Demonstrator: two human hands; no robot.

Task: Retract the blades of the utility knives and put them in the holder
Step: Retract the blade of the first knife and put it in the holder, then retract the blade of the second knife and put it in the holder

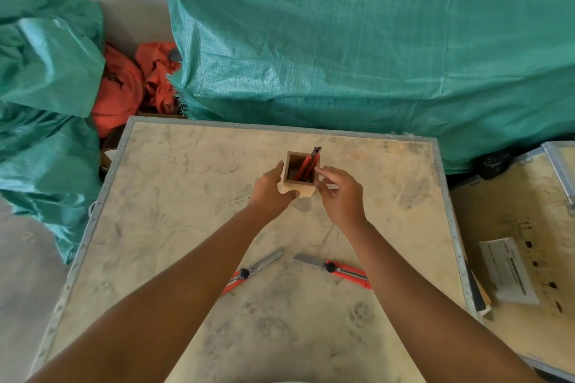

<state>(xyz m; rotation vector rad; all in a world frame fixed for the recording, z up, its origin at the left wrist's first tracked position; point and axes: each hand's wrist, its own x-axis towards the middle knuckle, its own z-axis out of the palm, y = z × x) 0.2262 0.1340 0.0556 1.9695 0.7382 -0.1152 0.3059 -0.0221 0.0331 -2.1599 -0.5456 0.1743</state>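
Observation:
A small square wooden holder (292, 165) stands on the board top past its middle. Two red utility knives (311, 163) lean inside it, dark ends poking above the rim. My left hand (269, 193) grips the holder's left side and front corner. My right hand (340, 193) is at the holder's right side, fingertips touching the knives at the rim. Near me lie two more red knives with blades out: one (253, 269) under my left forearm, blade pointing up-right, the other (334, 267) beside my right forearm, blade pointing left.
The work surface is a pale board (186, 227) with a metal rim. Green tarps (342, 50) and orange cloth (130, 87) lie beyond its far edge. A second crate (529, 211) with a paper label (510, 270) sits at the right.

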